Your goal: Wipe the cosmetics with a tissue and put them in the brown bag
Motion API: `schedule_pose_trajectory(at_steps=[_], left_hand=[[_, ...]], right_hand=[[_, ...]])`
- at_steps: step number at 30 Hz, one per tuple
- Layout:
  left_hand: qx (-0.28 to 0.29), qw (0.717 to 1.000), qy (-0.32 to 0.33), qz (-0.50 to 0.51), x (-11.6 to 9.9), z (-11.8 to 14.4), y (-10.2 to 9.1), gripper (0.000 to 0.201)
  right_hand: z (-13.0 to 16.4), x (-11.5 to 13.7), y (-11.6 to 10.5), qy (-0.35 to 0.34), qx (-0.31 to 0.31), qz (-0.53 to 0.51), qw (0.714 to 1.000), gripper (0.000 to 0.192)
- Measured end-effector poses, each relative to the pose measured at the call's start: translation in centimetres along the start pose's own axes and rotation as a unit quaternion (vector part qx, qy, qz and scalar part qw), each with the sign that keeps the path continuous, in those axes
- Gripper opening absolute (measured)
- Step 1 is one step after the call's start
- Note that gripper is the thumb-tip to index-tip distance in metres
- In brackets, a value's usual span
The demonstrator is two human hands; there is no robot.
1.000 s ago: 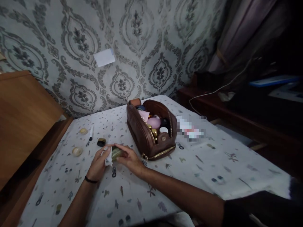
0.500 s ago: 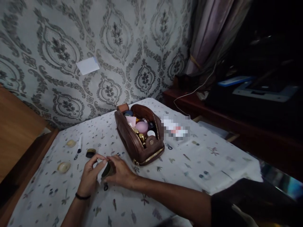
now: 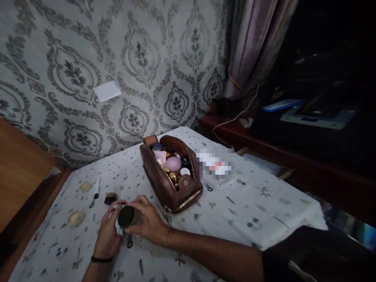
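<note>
My right hand [image 3: 152, 220] grips a small round jar [image 3: 127, 216] by its side, its dark round face turned towards me. Against the jar's left side, my left hand [image 3: 106, 232] holds a crumpled white tissue [image 3: 118, 226], its fingers curled round it. A black band circles the left wrist. Just beyond the left fingers, a dark lid with a gold-coloured top [image 3: 111, 198] lies on the patterned white tablecloth [image 3: 158, 254]. A brown toiletry bag [image 3: 158, 178] stands unzipped past my right hand, filled with a pink round item [image 3: 173, 165], gold-capped bottles and other small containers.
Two pale shell-like pieces, one nearer [image 3: 76, 218] and one farther [image 3: 86, 186], lie at the left beside a white pen-like tube [image 3: 96, 188]. A blurred-out packet [image 3: 214, 164] is right of the bag. A dark red desk [image 3: 214, 123] with an open drawer borders the right side.
The jar has turned so its dark round face shows more fully towards me. My left fingers have shifted along its side with the tissue. The view has moved slightly.
</note>
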State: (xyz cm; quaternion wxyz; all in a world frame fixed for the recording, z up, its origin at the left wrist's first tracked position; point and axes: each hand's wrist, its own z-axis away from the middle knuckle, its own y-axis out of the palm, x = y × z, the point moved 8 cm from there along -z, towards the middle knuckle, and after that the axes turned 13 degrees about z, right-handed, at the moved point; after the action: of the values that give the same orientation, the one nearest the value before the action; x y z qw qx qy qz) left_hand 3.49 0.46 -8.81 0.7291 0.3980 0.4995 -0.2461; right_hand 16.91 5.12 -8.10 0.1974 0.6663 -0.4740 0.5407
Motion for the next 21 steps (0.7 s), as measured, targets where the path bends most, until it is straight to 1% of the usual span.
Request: schedule_pose_trajectory(at_steps=[2, 4, 6, 8, 10, 12, 14, 16, 18, 21], left_hand=[[0.022, 0.999, -0.028, 0.035, 0.8, 0.1, 0.2, 0.036], [0.031, 0.992, -0.086, 0.087, 2.1, 0.3, 0.0, 0.028], [0.009, 0.982, -0.143, 0.125, 3.2, 0.6, -0.7, 0.020], [-0.031, 0.975, -0.170, 0.140, 3.7, 0.7, -2.0, 0.017], [-0.066, 0.972, -0.177, 0.137, 3.9, 0.7, -3.3, 0.019], [-0.073, 0.973, -0.178, 0.128, 4.0, 0.5, -4.0, 0.024], [-0.056, 0.976, -0.174, 0.121, 4.1, 0.2, -4.0, 0.032], [-0.035, 0.979, -0.167, 0.113, 4.3, -0.1, -3.9, 0.039], [-0.017, 0.982, -0.155, 0.103, 4.7, -0.4, -4.0, 0.046], [0.015, 0.991, -0.115, 0.073, 5.1, -1.0, -4.6, 0.053]], right_hand=[[-0.1, 0.6, -0.4, -0.014, -0.006, 0.017, 1.000, 0.066], [-0.1, 1.2, -0.7, -0.031, -0.012, 0.041, 0.999, 0.064], [-0.1, 1.6, -0.9, -0.054, -0.020, 0.053, 0.997, 0.062], [-0.1, 1.8, -0.9, -0.071, -0.025, 0.052, 0.996, 0.062], [0.0, 1.7, -0.7, -0.073, -0.024, 0.042, 0.996, 0.064], [0.1, 1.3, -0.4, -0.062, -0.018, 0.040, 0.997, 0.069], [0.2, 1.1, -0.1, -0.057, -0.012, 0.052, 0.997, 0.074], [0.3, 1.3, 0.1, -0.069, -0.009, 0.072, 0.995, 0.075], [0.4, 1.7, 0.3, -0.090, -0.004, 0.088, 0.992, 0.072], [0.6, 2.2, 0.5, -0.111, 0.004, 0.096, 0.989, 0.066]])
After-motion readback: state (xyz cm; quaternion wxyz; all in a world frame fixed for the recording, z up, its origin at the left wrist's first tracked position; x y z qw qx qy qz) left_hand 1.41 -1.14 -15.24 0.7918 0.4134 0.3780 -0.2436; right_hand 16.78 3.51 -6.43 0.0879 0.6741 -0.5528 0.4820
